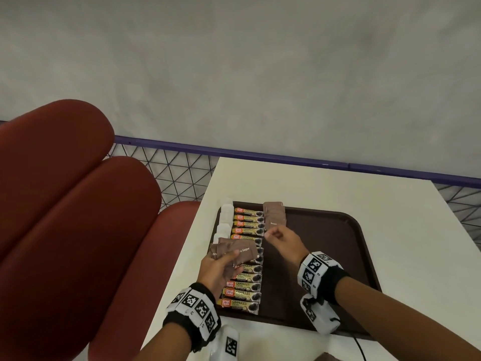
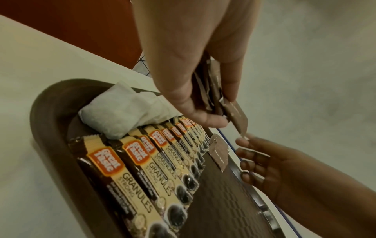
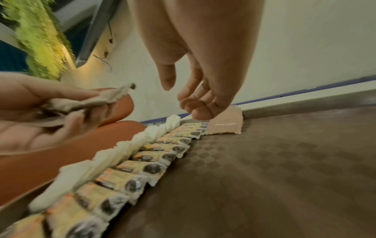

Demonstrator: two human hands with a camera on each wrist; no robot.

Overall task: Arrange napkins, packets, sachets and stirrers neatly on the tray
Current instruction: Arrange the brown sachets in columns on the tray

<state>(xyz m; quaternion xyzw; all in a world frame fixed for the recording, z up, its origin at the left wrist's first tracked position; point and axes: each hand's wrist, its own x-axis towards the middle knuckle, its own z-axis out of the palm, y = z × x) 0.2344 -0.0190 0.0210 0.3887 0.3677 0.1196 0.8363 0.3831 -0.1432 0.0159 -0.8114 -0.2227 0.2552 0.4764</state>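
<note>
A brown tray (image 1: pixel 338 243) lies on the white table. Along its left side runs a column of white sachets (image 1: pixel 225 217), then a column of coffee granule packets (image 1: pixel 247 225). A short row of brown sugar sachets (image 1: pixel 274 214) overlaps at the tray's far edge. My left hand (image 1: pixel 221 267) grips a fanned bunch of brown sugar sachets (image 1: pixel 234 250) above the coffee packets, thumb on top (image 2: pixel 236 116). My right hand (image 1: pixel 282 238) hovers just right of that bunch, fingers loosely curled and empty (image 3: pixel 181 98), its fingertips close to one sachet's corner.
The tray's right half (image 3: pixel 264 177) is bare patterned surface. A red cushioned seat (image 1: pixel 78 217) stands left of the table. A purple rail with wire mesh (image 1: pixel 182 175) runs behind. A dark cable (image 1: pixel 360 347) lies on the table near the front edge.
</note>
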